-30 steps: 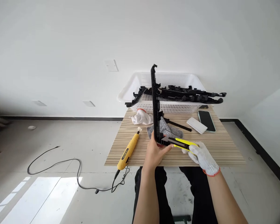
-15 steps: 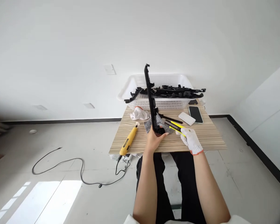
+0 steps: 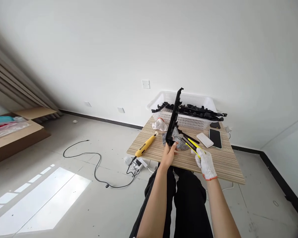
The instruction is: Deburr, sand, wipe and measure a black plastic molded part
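Note:
My bare left hand [image 3: 169, 154] grips the lower end of a long black plastic trim piece [image 3: 173, 117], which stands tilted up above the table. In my right hand [image 3: 205, 163], inside a white knit glove with an orange cuff, is a yellow and black utility knife [image 3: 192, 144]. Its front end points left, close to the trim piece, but I cannot tell whether the two touch. A grey cloth [image 3: 180, 142] lies on the table behind my left hand. Beyond the knife rests a thin black bar [image 3: 188, 136], partly hidden.
A white plastic basket [image 3: 191, 123] full of black trim pieces stands at the table's back. On the striped wooden table [image 3: 223, 165] are a yellow rotary tool [image 3: 145, 146], a crumpled white glove [image 3: 160, 124], a white slab [image 3: 205, 139] and a phone [image 3: 215, 138]. A black cable [image 3: 97, 172] trails across the floor.
The view has swung left, bringing a cardboard box and curtain into sight. The trim piece now leans to the right at its top. Both hands keep their holds.

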`<state>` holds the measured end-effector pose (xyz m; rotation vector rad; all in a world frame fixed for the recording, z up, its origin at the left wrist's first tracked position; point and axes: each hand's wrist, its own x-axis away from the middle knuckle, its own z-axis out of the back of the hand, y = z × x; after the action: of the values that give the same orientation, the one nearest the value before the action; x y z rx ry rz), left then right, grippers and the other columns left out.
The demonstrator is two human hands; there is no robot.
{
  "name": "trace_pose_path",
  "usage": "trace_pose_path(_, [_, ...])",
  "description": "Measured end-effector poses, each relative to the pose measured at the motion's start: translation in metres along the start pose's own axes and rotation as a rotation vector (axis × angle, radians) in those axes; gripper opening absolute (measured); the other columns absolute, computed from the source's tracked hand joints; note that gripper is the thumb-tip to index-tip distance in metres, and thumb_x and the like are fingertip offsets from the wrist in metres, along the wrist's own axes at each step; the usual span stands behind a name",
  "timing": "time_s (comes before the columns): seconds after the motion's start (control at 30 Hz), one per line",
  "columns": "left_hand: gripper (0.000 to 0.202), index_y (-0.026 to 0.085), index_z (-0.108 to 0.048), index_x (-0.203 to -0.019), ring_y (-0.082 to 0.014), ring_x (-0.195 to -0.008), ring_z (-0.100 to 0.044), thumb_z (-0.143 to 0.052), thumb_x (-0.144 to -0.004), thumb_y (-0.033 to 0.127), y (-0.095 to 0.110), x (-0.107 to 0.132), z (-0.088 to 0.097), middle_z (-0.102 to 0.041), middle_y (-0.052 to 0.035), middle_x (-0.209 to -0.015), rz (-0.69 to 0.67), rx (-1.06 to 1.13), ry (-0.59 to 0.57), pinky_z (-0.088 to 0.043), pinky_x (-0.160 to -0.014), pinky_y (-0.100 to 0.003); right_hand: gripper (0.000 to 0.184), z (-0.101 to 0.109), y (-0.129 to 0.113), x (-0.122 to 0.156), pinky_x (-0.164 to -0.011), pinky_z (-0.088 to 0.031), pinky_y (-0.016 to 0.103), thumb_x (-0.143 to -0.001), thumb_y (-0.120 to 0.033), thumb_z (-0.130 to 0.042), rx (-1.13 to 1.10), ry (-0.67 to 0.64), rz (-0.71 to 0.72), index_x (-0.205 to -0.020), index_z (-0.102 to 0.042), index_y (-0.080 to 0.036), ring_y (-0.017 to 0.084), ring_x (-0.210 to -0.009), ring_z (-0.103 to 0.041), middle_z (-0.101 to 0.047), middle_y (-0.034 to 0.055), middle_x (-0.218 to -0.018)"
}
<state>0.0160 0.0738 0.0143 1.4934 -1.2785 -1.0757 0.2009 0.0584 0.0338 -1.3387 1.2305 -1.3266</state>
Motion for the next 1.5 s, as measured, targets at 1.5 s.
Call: trace_pose_path(1.5, [0.049,0.014,-0.065,-0.089,-0.016,-0.076,-0.066,-0.065,-0.08,0.062,0.001,0.003,0.011,-0.067,-0.0041,-0.082,0.243,0.496,0.065,-0.056,-0.079,-0.031,0.033,-0.003,0.0,0.012,-0.038,-0.013,0.023,-0.074,-0.045,-0.068,0.09,-0.053,-0.055,-0.063,-0.058,-0.016,0.005,-0.037,-0.022,-0.034,-0.007,-0.041])
